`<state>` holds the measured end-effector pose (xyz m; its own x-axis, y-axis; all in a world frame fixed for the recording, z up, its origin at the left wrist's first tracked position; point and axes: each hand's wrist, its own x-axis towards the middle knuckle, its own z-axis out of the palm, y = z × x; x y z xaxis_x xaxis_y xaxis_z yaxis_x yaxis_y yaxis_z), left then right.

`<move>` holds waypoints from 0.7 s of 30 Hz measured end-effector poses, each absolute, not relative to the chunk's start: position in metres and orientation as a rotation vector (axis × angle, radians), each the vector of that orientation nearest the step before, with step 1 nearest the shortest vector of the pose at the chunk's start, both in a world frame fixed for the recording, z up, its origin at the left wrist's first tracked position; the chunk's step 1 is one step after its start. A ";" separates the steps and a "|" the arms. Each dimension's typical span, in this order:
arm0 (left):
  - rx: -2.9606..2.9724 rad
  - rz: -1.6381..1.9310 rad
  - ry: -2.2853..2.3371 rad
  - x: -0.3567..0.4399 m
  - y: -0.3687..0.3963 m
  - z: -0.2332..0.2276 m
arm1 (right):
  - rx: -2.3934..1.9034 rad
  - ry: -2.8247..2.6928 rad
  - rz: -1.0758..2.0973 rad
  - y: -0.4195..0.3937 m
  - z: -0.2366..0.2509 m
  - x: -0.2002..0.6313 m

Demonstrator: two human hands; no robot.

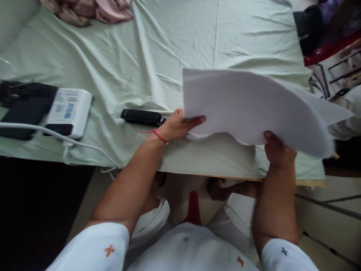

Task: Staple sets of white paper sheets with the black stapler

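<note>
White sheets of paper (225,99) are held up over the near edge of the cloth-covered table, bent and curling down on the right. My left hand (179,125) grips their left side, thumb on top and fingers hidden beneath. On the lower right edge, my right hand (279,150) pinches the paper with its thumb on top; its other fingers are mostly out of sight. At least two sheets show, since a second corner sticks out at the right. Just left of my left hand lies a black stapler-like object (142,117), its right end partly covered.
A pale green cloth (158,49) covers the table. On the left lie a white power bank (70,111) with a white cable (84,143) and a dark flat object (28,113). Pink crumpled fabric (109,11) sits at the back. A red chair edge (332,51) is at right.
</note>
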<state>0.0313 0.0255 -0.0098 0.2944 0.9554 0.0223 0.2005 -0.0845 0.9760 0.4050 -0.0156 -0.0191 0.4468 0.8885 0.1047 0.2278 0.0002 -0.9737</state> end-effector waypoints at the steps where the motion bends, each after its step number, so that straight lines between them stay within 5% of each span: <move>1: 1.497 0.931 1.098 0.032 0.025 -0.010 | -1.466 -0.985 0.645 -0.014 -0.018 0.400; 21: 1.024 0.899 1.052 0.027 0.019 0.001 | -1.269 -0.793 0.774 -0.016 -0.004 0.387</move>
